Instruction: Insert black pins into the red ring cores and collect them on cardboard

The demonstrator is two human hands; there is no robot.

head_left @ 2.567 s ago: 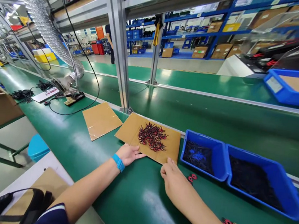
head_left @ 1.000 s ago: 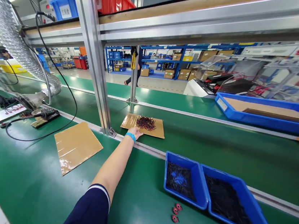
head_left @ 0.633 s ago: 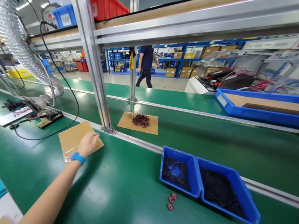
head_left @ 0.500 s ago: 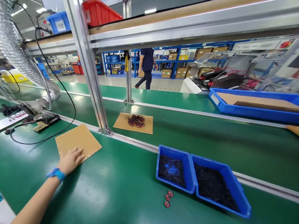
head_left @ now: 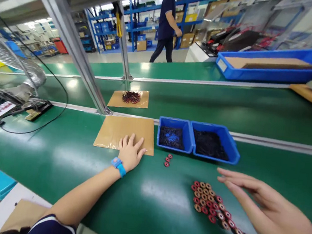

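Note:
My left hand point(head_left: 130, 153), with a blue band on its wrist, lies with spread fingers on the near edge of a flat tan cardboard sheet point(head_left: 114, 131). My right hand point(head_left: 272, 211) hovers at the right, fingers stretched out together and nothing in them. Just left of it lies a cluster of small ring-shaped parts point(head_left: 205, 197), red and copper coloured, trailing off toward the lower right. A few more red rings point(head_left: 167, 160) lie apart, in front of two blue bins. The left bin point(head_left: 188, 136) and the right bin point(head_left: 233, 151) hold thin black pieces.
Behind the metal rail, another cardboard sheet point(head_left: 115, 100) carries a heap of dark red parts. A metal post point(head_left: 75, 52) rises beside it. A large blue tray point(head_left: 243, 72) stands at the back right. A cable point(head_left: 56, 118) loops on the left. A person point(head_left: 167, 23) walks beyond the bench.
My left hand has slid the cardboard sheet right, up beside the blue bins. My right hand has come further into view by the ring cluster. The camera view has tilted down.

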